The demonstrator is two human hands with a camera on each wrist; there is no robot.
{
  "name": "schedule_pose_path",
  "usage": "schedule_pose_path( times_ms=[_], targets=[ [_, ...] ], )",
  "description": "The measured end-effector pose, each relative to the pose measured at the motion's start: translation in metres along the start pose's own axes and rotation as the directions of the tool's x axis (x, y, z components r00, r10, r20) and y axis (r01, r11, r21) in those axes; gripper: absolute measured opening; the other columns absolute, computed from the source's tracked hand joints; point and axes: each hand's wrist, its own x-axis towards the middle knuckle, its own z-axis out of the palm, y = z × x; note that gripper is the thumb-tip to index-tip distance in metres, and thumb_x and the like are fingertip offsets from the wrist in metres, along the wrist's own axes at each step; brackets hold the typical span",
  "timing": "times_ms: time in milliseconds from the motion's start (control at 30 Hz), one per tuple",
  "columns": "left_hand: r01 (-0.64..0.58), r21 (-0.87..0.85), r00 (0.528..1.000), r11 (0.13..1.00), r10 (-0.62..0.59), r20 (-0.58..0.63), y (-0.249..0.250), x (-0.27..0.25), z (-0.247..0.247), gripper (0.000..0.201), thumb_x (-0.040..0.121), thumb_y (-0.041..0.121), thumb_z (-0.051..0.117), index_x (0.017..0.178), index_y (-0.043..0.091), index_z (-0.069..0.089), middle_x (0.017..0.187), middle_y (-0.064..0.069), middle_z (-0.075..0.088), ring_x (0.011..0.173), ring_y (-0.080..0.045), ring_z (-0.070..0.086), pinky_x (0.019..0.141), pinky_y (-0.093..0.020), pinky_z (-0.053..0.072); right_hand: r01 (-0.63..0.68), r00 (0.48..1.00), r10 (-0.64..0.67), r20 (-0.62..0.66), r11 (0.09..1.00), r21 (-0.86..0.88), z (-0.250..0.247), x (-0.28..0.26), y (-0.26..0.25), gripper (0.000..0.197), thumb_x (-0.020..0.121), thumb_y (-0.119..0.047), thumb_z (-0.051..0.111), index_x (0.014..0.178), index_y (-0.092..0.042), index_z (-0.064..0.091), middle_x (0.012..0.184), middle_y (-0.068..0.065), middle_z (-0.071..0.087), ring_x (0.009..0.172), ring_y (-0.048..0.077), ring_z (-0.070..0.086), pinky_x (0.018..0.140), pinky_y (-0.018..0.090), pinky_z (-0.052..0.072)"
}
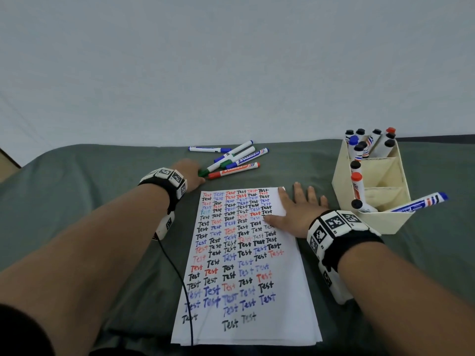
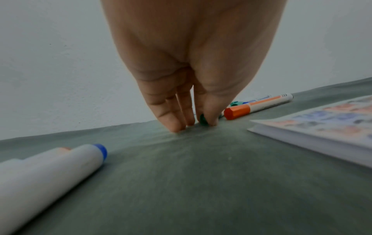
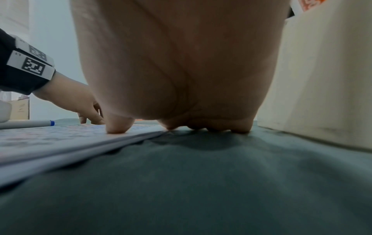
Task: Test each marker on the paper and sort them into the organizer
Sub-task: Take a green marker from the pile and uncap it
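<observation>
A paper stack (image 1: 244, 253) covered in rows of "Test" lies in the middle of the green cloth. My left hand (image 1: 198, 176) reaches to a pile of loose markers behind the paper's far left corner. Its thumb and fingertips (image 2: 211, 117) pinch the cap end of a green marker (image 2: 202, 119) that lies on the cloth. A red marker (image 1: 232, 170) lies right beside it. My right hand (image 1: 300, 204) rests flat and open on the paper's far right edge, thumb on the sheet (image 3: 117, 127). The cream organizer (image 1: 372, 219) stands just right of that hand.
Several blue markers (image 1: 239, 155) lie behind the red one. The organizer holds several capped markers upright and one blue marker (image 1: 416, 202) leaning out of its front. Another white marker with a blue end (image 2: 60, 167) lies on the cloth under my left wrist.
</observation>
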Motion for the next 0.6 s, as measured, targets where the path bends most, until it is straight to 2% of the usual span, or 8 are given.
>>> schedule_pose_path(
  times_ms=[100, 200, 300, 433, 533, 600],
  targets=[
    [0.007, 0.046, 1.0, 0.999, -0.007, 0.01, 0.001, -0.002, -0.007, 0.029, 0.102, 0.029, 0.056, 0.122, 0.01, 0.066, 0.118, -0.01, 0.067, 0.108, -0.028, 0.063, 0.083, -0.032, 0.048, 0.0, 1.0, 0.0, -0.001, 1.0, 0.001, 0.0, 0.0, 0.0, 0.101, 0.086, -0.087, 0.03, 0.16, -0.035, -0.015, 0.167, 0.004, -0.025, 0.154, 0.035, -0.019, 0.123, 0.057, -0.006],
    [0.032, -0.012, 0.999, 0.999, -0.032, -0.025, -0.002, -0.004, -0.011, 0.024, 0.101, 0.019, 0.051, 0.113, 0.01, 0.069, 0.102, -0.009, 0.066, 0.094, -0.028, 0.062, 0.073, -0.032, 0.046, 0.004, 1.0, -0.004, -0.004, 1.0, 0.008, 0.0, 0.001, 0.0, 0.1, 0.086, -0.087, 0.031, 0.16, -0.035, -0.014, 0.167, 0.004, -0.025, 0.154, 0.036, -0.019, 0.123, 0.057, -0.005],
    [0.05, -0.097, 0.993, 0.994, -0.06, -0.104, -0.01, -0.006, -0.014, 0.022, 0.097, 0.017, 0.052, 0.106, 0.01, 0.072, 0.09, -0.007, 0.062, 0.082, -0.026, 0.056, 0.071, -0.032, 0.043, 0.013, 1.0, -0.012, -0.029, 1.0, 0.027, -0.001, 0.002, 0.001, 0.1, 0.086, -0.086, 0.034, 0.161, -0.036, -0.009, 0.169, 0.005, -0.02, 0.155, 0.036, -0.015, 0.123, 0.059, -0.003],
    [0.042, -0.183, 0.97, 0.982, -0.084, -0.228, -0.021, -0.014, -0.018, 0.022, 0.093, 0.014, 0.053, 0.103, 0.01, 0.073, 0.096, -0.012, 0.067, 0.08, -0.026, 0.052, 0.074, -0.033, 0.045, 0.037, 0.995, -0.029, -0.1, 0.996, 0.077, -0.004, 0.004, 0.002, 0.098, 0.086, -0.082, 0.041, 0.161, -0.034, -0.001, 0.17, 0.004, -0.009, 0.156, 0.037, -0.006, 0.122, 0.062, 0.005],
    [-0.037, -0.24, 0.936, 0.97, -0.05, -0.348, -0.022, -0.024, -0.02, 0.023, 0.094, 0.013, 0.053, 0.105, 0.01, 0.072, 0.098, -0.016, 0.068, 0.081, -0.031, 0.057, 0.07, -0.034, 0.043, 0.083, 0.981, -0.06, -0.187, 0.99, 0.117, -0.006, 0.004, 0.002, 0.093, 0.091, -0.073, 0.046, 0.161, -0.032, 0.0, 0.17, 0.003, -0.006, 0.156, 0.034, 0.0, 0.121, 0.063, 0.012],
    [-0.156, -0.254, 0.914, 0.955, 0.042, -0.402, -0.016, -0.034, -0.022, 0.023, 0.094, 0.012, 0.055, 0.108, 0.01, 0.073, 0.094, -0.014, 0.069, 0.079, -0.03, 0.06, 0.068, -0.033, 0.045, 0.14, 0.958, -0.095, -0.27, 0.978, 0.153, -0.007, 0.002, 0.002, 0.091, 0.094, -0.064, 0.05, 0.161, -0.032, -0.003, 0.17, 0.003, -0.005, 0.156, 0.032, 0.002, 0.122, 0.06, 0.015]
  ],
)
